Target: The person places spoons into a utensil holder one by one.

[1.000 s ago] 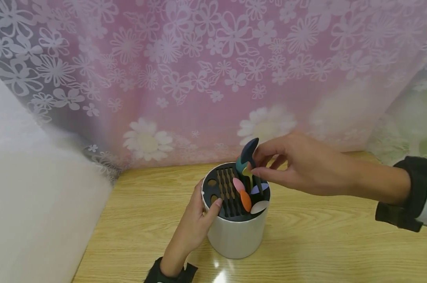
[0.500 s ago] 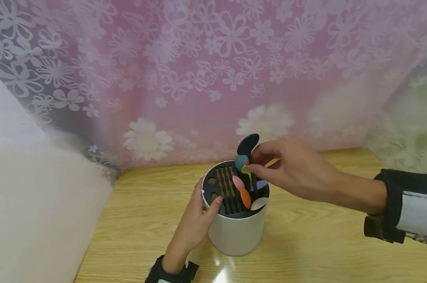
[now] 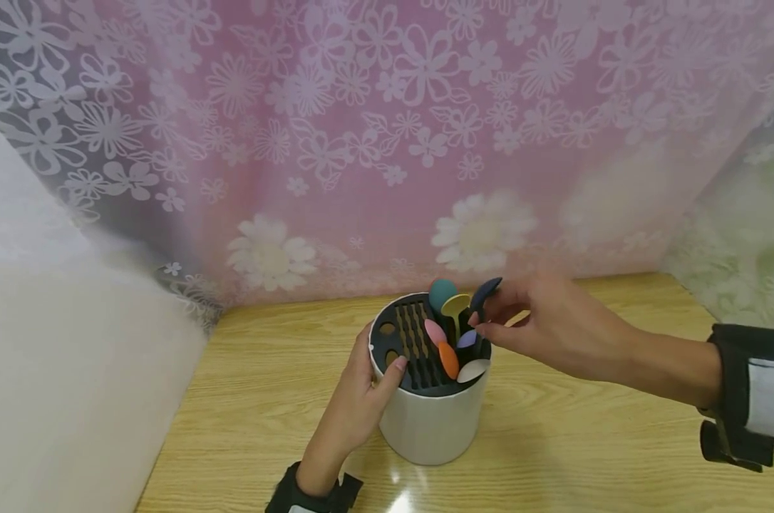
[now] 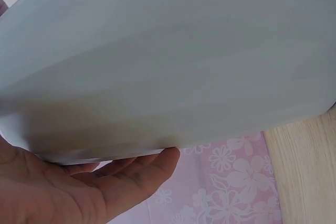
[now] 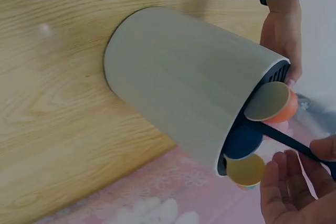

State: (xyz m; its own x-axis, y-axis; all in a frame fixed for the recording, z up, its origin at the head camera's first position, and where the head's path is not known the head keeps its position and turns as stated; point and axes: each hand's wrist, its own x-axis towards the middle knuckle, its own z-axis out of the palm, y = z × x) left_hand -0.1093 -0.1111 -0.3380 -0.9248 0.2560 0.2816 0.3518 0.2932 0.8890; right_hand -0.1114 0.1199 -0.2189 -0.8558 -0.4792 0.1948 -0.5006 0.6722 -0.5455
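Observation:
A white round utensil holder (image 3: 432,431) with a black slotted top stands on the table. My left hand (image 3: 348,413) grips its left side, thumb over the rim; the left wrist view shows fingers (image 4: 142,179) against the white wall. My right hand (image 3: 554,328) pinches a dark navy spoon (image 3: 486,292) by its thin handle (image 5: 286,138), whose lower end is inside the holder's right opening. Around it stand a teal spoon (image 3: 442,294), a yellow spoon (image 3: 456,305), a purple spoon (image 3: 467,339), a pink spoon (image 3: 435,330), an orange spoon (image 3: 448,360) and a white spoon (image 3: 473,370).
The wooden table (image 3: 592,434) extends to both sides of the holder. Behind it hangs a pink floral curtain (image 3: 361,214), close to the table's back edge. A white surface (image 3: 73,356) borders the left side.
My right hand has carried the navy spoon rightward and lower, away from the teal and yellow spoons, and its head has turned. My left hand stays on the holder.

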